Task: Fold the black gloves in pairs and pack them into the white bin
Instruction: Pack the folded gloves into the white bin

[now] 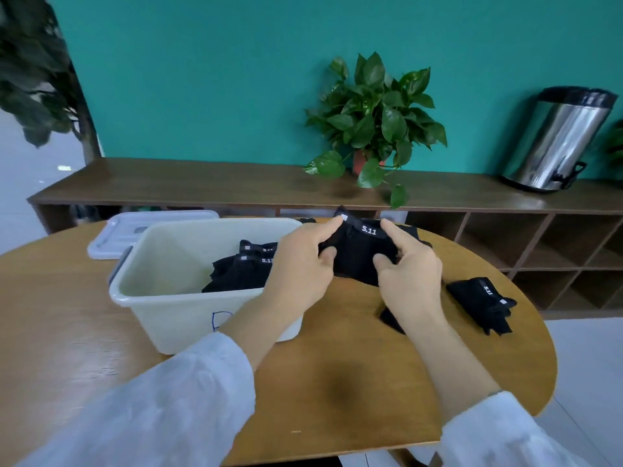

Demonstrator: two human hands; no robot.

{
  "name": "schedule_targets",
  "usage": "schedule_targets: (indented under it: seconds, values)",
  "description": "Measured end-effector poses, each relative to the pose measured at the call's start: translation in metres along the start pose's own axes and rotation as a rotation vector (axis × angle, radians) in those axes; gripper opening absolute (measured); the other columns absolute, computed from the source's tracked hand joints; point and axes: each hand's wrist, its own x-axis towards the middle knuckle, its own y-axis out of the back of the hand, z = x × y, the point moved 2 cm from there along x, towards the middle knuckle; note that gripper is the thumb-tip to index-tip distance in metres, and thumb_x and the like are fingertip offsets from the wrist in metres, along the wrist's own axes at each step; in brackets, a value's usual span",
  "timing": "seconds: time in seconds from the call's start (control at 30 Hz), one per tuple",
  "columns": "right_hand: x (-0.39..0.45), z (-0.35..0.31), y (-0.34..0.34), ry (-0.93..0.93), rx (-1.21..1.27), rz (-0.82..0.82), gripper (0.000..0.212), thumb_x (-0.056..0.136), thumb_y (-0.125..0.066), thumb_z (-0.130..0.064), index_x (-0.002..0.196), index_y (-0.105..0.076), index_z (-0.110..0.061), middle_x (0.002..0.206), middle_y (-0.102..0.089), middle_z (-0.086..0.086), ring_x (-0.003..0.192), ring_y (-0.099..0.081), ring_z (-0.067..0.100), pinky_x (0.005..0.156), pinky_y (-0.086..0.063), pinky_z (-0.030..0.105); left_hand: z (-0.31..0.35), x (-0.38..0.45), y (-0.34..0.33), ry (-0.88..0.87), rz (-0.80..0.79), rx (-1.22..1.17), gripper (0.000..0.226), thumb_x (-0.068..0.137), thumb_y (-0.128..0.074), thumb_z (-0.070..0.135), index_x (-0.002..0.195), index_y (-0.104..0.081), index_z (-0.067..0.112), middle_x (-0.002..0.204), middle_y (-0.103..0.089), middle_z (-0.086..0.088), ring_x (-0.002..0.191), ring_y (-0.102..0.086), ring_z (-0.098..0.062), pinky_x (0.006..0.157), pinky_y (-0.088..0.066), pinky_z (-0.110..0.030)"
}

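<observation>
- Spanning the near scene, the round wooden table [337,382] offered bare room near the sleeves, its curved edge falling away at right.
- The white bin [161,298] stood left of centre, folded black gloves [242,269] inside against its right wall, a grey lid [135,227] behind it.
- Both hands pinched one black glove pair [360,254] just right of the bin's rim: left hand [300,264] on its left edge, right hand [411,267] on its right.
- Another folded pair [482,301] lay apart, further right.
</observation>
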Motion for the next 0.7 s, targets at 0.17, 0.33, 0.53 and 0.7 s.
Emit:
schedule_targets:
  seconds: [0.17, 0.33, 0.53, 0.7]
  values:
    - [0.044, -0.044, -0.061, 0.117, 0.029, -0.12, 0.054, 0.094, -0.055, -0.002, 0.144, -0.048, -0.022, 0.108, -0.063, 0.004, 0.091, -0.041, 0.01, 0.099, -0.048, 0.035, -0.036, 0.033, 0.055, 0.077, 0.129, 0.072, 0.049, 0.094, -0.057, 0.001, 0.138, -0.054, 0.022, 0.127, -0.063, -0.005, 0.103, -0.056, -0.016, 0.084, -0.034, -0.011]
    - [0.067, -0.056, -0.122, 0.17, 0.044, -0.241, 0.055, 0.095, -0.052, -0.001, 0.145, -0.045, -0.021, 0.119, -0.065, 0.002, 0.082, -0.043, 0.011, 0.089, -0.048, 0.025, -0.082, 0.05, 0.078, 0.206, 0.159, 0.101, 0.049, 0.096, -0.055, 0.003, 0.14, -0.052, 0.025, 0.133, -0.059, 0.001, 0.098, -0.06, -0.026, 0.076, -0.038, -0.009]
    - [0.074, -0.042, -0.159, 0.151, -0.017, -0.335, 0.055, 0.096, -0.051, -0.003, 0.146, -0.044, -0.026, 0.135, -0.058, 0.002, 0.094, -0.054, 0.011, 0.081, -0.045, 0.019, -0.119, 0.053, 0.076, 0.292, 0.089, 0.119, 0.049, 0.096, -0.056, 0.004, 0.141, -0.05, 0.022, 0.139, -0.055, 0.002, 0.123, -0.052, -0.016, 0.083, -0.026, -0.004]
    - [0.076, -0.042, -0.163, 0.181, -0.11, -0.386, 0.056, 0.096, -0.051, 0.001, 0.146, -0.043, -0.024, 0.143, -0.051, 0.001, 0.108, -0.062, 0.02, 0.092, -0.052, 0.032, -0.13, 0.053, 0.078, 0.324, 0.022, 0.141, 0.051, 0.095, -0.057, 0.005, 0.142, -0.048, 0.023, 0.108, -0.059, 0.005, 0.095, -0.049, -0.007, 0.069, -0.03, 0.005]
